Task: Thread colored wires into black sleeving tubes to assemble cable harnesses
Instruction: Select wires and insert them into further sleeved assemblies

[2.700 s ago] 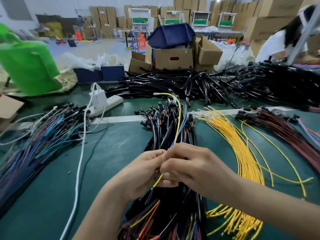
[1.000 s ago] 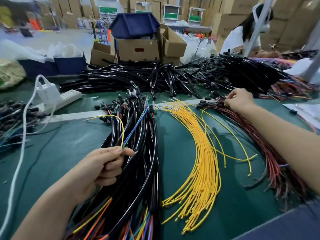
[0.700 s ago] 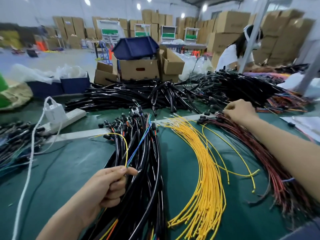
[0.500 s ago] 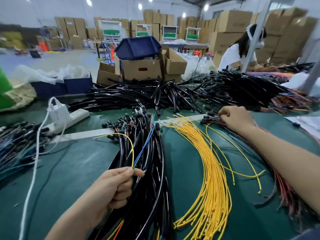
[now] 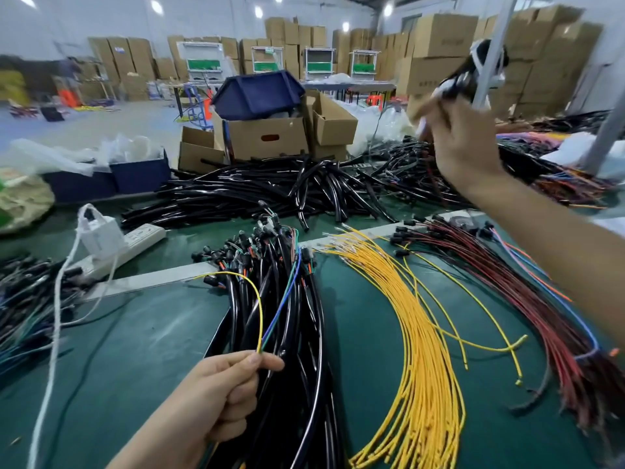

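Lower centre of the frame, the left hand pinches a thin yellow wire and a blue and green wire pair between thumb and forefinger. It is above the bundle of glossy black sleeving tubes, which lies on the green surface. At upper right the right hand is in the air and blurred, so I cannot tell whether its fingers grip anything. A fan of loose yellow wires lies just right of the tubes.

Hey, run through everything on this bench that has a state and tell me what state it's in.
Left hand, pinches thin yellow, blue and green wires.
Right hand, raised, blurred; grip unclear.
Loose yellow wire bundle, lying fanned on green table.
Pile of black sleeving tubes, heaped loose.
White power strip, white adapter plugged in.
Brown cardboard box, flaps open.
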`<state>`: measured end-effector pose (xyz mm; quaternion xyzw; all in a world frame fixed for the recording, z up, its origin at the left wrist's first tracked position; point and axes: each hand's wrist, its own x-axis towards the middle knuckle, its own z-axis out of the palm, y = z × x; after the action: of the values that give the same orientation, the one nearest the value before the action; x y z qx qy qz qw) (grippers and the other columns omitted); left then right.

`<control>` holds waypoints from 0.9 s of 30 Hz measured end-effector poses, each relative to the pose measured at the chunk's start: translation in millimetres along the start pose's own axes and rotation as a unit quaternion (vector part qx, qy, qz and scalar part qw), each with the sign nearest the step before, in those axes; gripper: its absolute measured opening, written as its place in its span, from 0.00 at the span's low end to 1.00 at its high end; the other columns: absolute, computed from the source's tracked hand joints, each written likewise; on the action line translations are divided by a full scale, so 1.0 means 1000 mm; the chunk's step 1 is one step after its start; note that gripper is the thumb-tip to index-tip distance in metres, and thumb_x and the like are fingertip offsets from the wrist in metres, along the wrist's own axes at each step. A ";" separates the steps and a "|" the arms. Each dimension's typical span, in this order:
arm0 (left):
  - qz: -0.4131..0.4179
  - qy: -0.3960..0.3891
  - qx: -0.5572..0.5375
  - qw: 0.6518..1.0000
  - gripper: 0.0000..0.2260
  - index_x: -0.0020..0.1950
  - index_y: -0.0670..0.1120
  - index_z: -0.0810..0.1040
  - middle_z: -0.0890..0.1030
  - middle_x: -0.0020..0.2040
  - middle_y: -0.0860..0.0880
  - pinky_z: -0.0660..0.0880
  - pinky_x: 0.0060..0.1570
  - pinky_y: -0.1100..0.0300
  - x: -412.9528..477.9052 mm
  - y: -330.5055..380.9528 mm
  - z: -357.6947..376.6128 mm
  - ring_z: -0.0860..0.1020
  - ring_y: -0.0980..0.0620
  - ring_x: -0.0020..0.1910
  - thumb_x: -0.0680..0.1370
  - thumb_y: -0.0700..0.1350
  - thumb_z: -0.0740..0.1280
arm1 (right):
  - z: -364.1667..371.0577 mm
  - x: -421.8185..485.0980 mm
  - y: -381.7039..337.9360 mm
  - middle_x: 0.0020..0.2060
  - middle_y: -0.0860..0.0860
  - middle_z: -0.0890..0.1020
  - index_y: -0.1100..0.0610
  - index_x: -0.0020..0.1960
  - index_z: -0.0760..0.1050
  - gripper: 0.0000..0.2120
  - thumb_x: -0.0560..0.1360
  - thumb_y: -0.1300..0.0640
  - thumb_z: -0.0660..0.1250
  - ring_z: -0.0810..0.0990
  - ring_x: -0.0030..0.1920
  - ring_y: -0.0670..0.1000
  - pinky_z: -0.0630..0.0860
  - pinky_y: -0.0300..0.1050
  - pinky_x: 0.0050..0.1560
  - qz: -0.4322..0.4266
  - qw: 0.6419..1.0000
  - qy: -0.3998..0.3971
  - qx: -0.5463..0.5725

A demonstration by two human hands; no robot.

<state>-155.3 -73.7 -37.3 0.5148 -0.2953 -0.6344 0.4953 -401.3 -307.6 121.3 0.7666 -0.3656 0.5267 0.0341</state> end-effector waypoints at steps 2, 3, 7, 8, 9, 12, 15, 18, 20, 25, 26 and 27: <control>-0.008 -0.002 -0.014 1.000 0.12 0.41 0.35 0.81 0.61 0.23 0.49 0.59 0.19 0.75 0.002 0.001 -0.001 0.55 0.59 0.17 0.70 0.43 0.63 | -0.012 0.020 -0.045 0.39 0.50 0.80 0.57 0.46 0.73 0.11 0.82 0.55 0.55 0.78 0.35 0.39 0.75 0.36 0.41 -0.003 0.979 0.056 0.194; -0.008 -0.004 -0.021 1.000 0.12 0.40 0.35 0.81 0.62 0.23 0.48 0.59 0.19 0.75 0.003 0.002 -0.002 0.55 0.59 0.17 0.70 0.43 0.63 | -0.014 0.025 -0.065 0.36 0.48 0.78 0.57 0.44 0.71 0.11 0.81 0.53 0.55 0.76 0.34 0.41 0.75 0.39 0.42 0.026 0.956 0.090 0.276; 0.002 -0.002 -0.059 0.998 0.11 0.40 0.33 0.78 0.67 0.25 0.42 0.63 0.16 0.70 0.004 0.004 0.008 0.60 0.56 0.16 0.70 0.41 0.63 | 0.012 -0.002 -0.117 0.35 0.54 0.83 0.62 0.40 0.74 0.20 0.83 0.56 0.51 0.82 0.36 0.50 0.79 0.42 0.41 0.157 0.713 -0.026 0.683; 0.006 0.006 -0.067 0.998 0.10 0.41 0.33 0.78 0.70 0.26 0.40 0.67 0.16 0.66 0.003 0.004 0.009 0.64 0.54 0.16 0.70 0.41 0.64 | 0.026 -0.017 -0.121 0.37 0.56 0.84 0.62 0.41 0.75 0.20 0.83 0.55 0.51 0.83 0.36 0.51 0.80 0.42 0.40 0.216 0.624 -0.104 0.744; 0.008 0.015 -0.071 0.997 0.11 0.42 0.33 0.78 0.74 0.28 0.39 0.72 0.19 0.62 0.002 0.004 0.010 0.69 0.53 0.18 0.70 0.41 0.64 | 0.042 -0.035 -0.123 0.36 0.56 0.84 0.61 0.41 0.75 0.19 0.83 0.55 0.52 0.83 0.35 0.51 0.81 0.41 0.39 0.281 0.555 -0.182 0.762; 0.009 0.028 -0.079 0.996 0.12 0.46 0.35 0.79 0.82 0.37 0.37 0.79 0.28 0.57 0.000 0.002 0.009 0.79 0.49 0.26 0.70 0.43 0.65 | 0.090 -0.100 -0.118 0.29 0.50 0.79 0.57 0.41 0.71 0.15 0.82 0.53 0.53 0.76 0.26 0.45 0.76 0.34 0.32 0.433 0.477 -0.350 0.680; 0.007 0.039 -0.069 0.997 0.13 0.50 0.35 0.78 0.84 0.43 0.35 0.79 0.28 0.58 0.002 -0.001 0.010 0.83 0.44 0.33 0.72 0.44 0.64 | 0.118 -0.141 -0.101 0.27 0.48 0.76 0.57 0.42 0.70 0.14 0.83 0.54 0.53 0.72 0.23 0.44 0.71 0.32 0.25 0.494 0.505 -0.394 0.587; 0.010 0.035 -0.078 0.996 0.13 0.50 0.36 0.79 0.83 0.44 0.35 0.79 0.28 0.59 0.001 0.000 0.009 0.84 0.43 0.35 0.72 0.43 0.64 | 0.124 -0.142 -0.086 0.23 0.47 0.72 0.57 0.43 0.70 0.14 0.83 0.55 0.51 0.67 0.21 0.44 0.65 0.32 0.21 0.484 0.546 -0.383 0.566; 0.009 0.031 -0.090 0.995 0.12 0.51 0.36 0.79 0.83 0.44 0.34 0.79 0.29 0.58 0.001 0.001 0.008 0.84 0.43 0.35 0.74 0.42 0.64 | 0.123 -0.133 -0.078 0.20 0.46 0.67 0.57 0.45 0.69 0.14 0.83 0.55 0.49 0.62 0.19 0.43 0.58 0.32 0.19 0.482 0.550 -0.372 0.572; -0.014 0.018 -0.101 0.995 0.13 0.52 0.38 0.80 0.83 0.47 0.35 0.80 0.30 0.58 -0.001 0.000 0.007 0.84 0.43 0.37 0.79 0.43 0.59 | 0.122 -0.123 -0.063 0.21 0.45 0.63 0.57 0.47 0.72 0.14 0.83 0.52 0.52 0.59 0.20 0.43 0.52 0.35 0.20 0.442 0.637 -0.414 0.476; -0.016 0.012 -0.092 0.996 0.13 0.52 0.39 0.82 0.83 0.49 0.35 0.80 0.31 0.57 -0.002 0.001 0.007 0.84 0.42 0.39 0.77 0.43 0.60 | 0.123 -0.121 -0.063 0.21 0.45 0.64 0.57 0.46 0.72 0.13 0.83 0.52 0.53 0.59 0.21 0.43 0.54 0.34 0.20 0.439 0.653 -0.412 0.460; -0.015 0.007 -0.091 0.996 0.13 0.51 0.40 0.83 0.83 0.49 0.35 0.80 0.32 0.56 -0.003 0.002 0.008 0.84 0.41 0.41 0.75 0.44 0.62 | 0.124 -0.117 -0.063 0.22 0.45 0.65 0.56 0.46 0.72 0.13 0.82 0.52 0.54 0.60 0.21 0.43 0.56 0.33 0.20 0.439 0.656 -0.408 0.458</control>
<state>-161.9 -72.3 -32.3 0.4770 -0.2250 -0.6623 0.5322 -287.8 -254.0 -10.1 0.5731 -0.3497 0.2151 -0.7093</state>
